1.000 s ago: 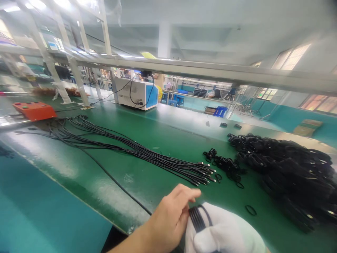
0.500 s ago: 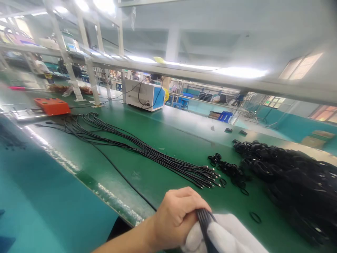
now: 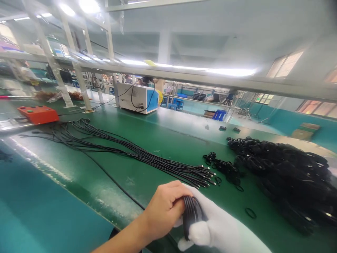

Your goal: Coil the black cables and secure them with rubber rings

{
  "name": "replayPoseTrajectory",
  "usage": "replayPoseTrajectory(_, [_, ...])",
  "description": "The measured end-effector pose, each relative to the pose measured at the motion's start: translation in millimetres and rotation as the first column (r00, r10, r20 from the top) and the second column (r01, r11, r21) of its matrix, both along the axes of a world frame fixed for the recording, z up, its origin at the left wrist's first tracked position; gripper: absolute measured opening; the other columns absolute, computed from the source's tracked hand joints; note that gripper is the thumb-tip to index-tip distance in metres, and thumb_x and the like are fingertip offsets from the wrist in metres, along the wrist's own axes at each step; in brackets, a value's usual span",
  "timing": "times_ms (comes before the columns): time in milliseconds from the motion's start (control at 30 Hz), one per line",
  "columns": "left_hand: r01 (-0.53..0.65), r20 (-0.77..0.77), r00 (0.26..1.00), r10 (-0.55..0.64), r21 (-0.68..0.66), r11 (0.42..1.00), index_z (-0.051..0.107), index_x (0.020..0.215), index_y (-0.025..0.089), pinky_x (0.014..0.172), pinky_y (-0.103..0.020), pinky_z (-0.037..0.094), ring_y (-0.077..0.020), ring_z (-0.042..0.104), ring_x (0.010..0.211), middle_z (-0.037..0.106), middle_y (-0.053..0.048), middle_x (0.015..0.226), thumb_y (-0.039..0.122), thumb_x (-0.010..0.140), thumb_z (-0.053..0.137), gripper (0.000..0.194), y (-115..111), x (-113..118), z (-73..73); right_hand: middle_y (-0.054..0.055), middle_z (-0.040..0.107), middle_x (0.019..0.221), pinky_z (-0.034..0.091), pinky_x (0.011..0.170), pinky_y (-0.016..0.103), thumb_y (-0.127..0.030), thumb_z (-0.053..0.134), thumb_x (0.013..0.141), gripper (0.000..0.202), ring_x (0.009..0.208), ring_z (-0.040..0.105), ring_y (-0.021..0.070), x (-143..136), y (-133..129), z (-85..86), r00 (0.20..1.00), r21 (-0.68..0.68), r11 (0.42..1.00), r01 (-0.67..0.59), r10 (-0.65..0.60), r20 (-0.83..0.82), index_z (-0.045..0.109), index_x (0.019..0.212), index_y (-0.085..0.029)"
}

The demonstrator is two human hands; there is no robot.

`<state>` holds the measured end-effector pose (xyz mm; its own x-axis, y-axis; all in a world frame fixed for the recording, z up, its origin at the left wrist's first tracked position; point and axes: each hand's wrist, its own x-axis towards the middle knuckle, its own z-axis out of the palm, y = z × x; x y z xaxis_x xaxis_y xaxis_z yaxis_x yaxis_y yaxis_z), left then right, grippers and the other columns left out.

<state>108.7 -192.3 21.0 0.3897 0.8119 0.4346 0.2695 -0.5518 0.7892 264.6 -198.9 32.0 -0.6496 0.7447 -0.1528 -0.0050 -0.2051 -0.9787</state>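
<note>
Cable (image 3: 188,214) is black, coiled in loops.

right grip (image 3: 214,219) now higher alongside coil (image 3: 188,214)

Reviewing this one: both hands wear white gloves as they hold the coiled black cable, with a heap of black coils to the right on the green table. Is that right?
Not quite: the left hand is bare, and only the right hand wears a white glove. The head view shows it holding the coiled black cable with the other. The heap of black coils is right on the green table.
</note>
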Motion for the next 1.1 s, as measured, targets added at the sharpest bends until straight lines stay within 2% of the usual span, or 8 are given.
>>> replayPoseTrajectory(133, [-0.079, -0.052, 0.996, 0.074, -0.088, 0.993, 0.067, 0.083, 0.020, 0.071, -0.020, 0.043, -0.0108, 0.057, 0.078, 0.061, 0.000, 0.085, 0.002, 0.078, 0.044, 0.030, 1, 1, 5.4, 0.004, 0.060, 0.081, 0.053, 0.063, 0.040, -0.020, 0.071, 0.058, 0.055, 0.069, 0.063, 0.0217, -2, 5, 2.0, 0.997, -0.086, 0.995, 0.053, -0.057, -0.052, 0.051, 0.109, -0.015])
replayPoseTrajectory(200, [-0.124, -0.067, 0.991, 0.114, -0.165, 0.979, 0.065, 0.089, 0.022, 0.071, -0.020, 0.044, -0.0113, 0.057, 0.078, 0.061, 0.001, 0.089, 0.006, 0.078, 0.047, 0.027, 2, 2, 8.6, 0.005, 0.059, 0.081, 0.054, 0.062, 0.038, -0.022, 0.071, 0.061, 0.047, 0.071, 0.063, 0.0207, 0, 9, -3.2, 0.991, -0.124, 0.991, 0.049, -0.064, -0.121, 0.053, 0.104, -0.014])
replayPoseTrajectory(300, [-0.150, -0.071, 0.988, 0.135, -0.304, 0.941, 0.058, 0.096, 0.023, 0.063, -0.021, 0.045, -0.0109, 0.056, 0.066, 0.059, 0.004, 0.076, 0.016, 0.079, 0.050, 0.020, 7, 3, 9.4, 0.007, 0.059, 0.085, 0.054, 0.065, 0.035, -0.026, 0.067, 0.070, 0.034, 0.078, 0.062, 0.0198, 7, 16, -17.9, 0.970, -0.180, 0.983, -0.030, -0.015, -0.243, 0.057, 0.099, -0.012])
replayPoseTrajectory(433, [-0.194, -0.093, 0.981, 0.171, -0.383, 0.903, 0.055, 0.084, 0.022, 0.054, -0.021, 0.044, -0.0111, 0.055, 0.057, 0.057, 0.005, 0.065, 0.019, 0.078, 0.049, 0.008, 16, 8, 2.7, 0.008, 0.058, 0.088, 0.054, 0.068, 0.034, -0.028, 0.065, 0.075, 0.028, 0.077, 0.060, 0.0163, 12, 22, -35.2, 0.952, -0.224, 0.973, -0.053, -0.018, -0.304, 0.059, 0.097, -0.012])
replayPoseTrajectory(567, [-0.214, -0.060, 0.976, 0.212, -0.472, 0.855, 0.053, 0.079, 0.021, 0.047, -0.019, 0.042, -0.0101, 0.052, 0.052, 0.055, 0.005, 0.063, 0.019, 0.073, 0.051, 0.006, 19, 14, -4.7, 0.007, 0.058, 0.086, 0.053, 0.068, 0.032, -0.028, 0.065, 0.075, 0.026, 0.077, 0.060, 0.0153, 10, 23, -41.0, 0.945, -0.244, 0.968, -0.055, -0.028, -0.325, 0.059, 0.095, -0.011])
replayPoseTrajectory(700, [-0.296, -0.124, 0.955, 0.269, -0.448, 0.843, 0.053, 0.074, 0.021, 0.048, -0.019, 0.039, -0.0100, 0.051, 0.054, 0.056, 0.005, 0.061, 0.016, 0.070, 0.051, 0.006, 19, 19, -11.4, 0.007, 0.058, 0.078, 0.053, 0.061, 0.028, -0.028, 0.063, 0.076, 0.024, 0.069, 0.059, 0.0137, 6, 22, -42.8, 0.952, -0.206, 0.977, -0.053, -0.013, -0.307, 0.059, 0.089, -0.009])
replayPoseTrajectory(867, [-0.351, -0.204, 0.935, 0.289, -0.425, 0.834, 0.051, 0.070, 0.021, 0.049, -0.020, 0.037, -0.0114, 0.051, 0.057, 0.057, 0.004, 0.060, 0.018, 0.067, 0.056, 0.006, 24, 20, -18.7, 0.003, 0.056, 0.066, 0.046, 0.044, 0.018, -0.027, 0.062, 0.075, 0.020, 0.048, 0.055, 0.0085, 5, 25, -48.0, 0.984, -0.150, 0.987, -0.055, 0.028, -0.178, 0.058, 0.084, -0.009])
replayPoseTrajectory(1100, [-0.332, -0.200, 0.943, 0.266, -0.510, 0.794, 0.048, 0.075, 0.021, 0.046, -0.020, 0.036, -0.0112, 0.050, 0.053, 0.055, 0.006, 0.058, 0.019, 0.067, 0.056, 0.012, 29, 20, -22.4, 0.003, 0.056, 0.067, 0.048, 0.045, 0.019, -0.021, 0.062, 0.073, 0.015, 0.053, 0.055, 0.0096, 5, 25, -55.6, 0.991, -0.144, 0.990, 0.004, -0.023, -0.131, 0.059, 0.083, -0.010])
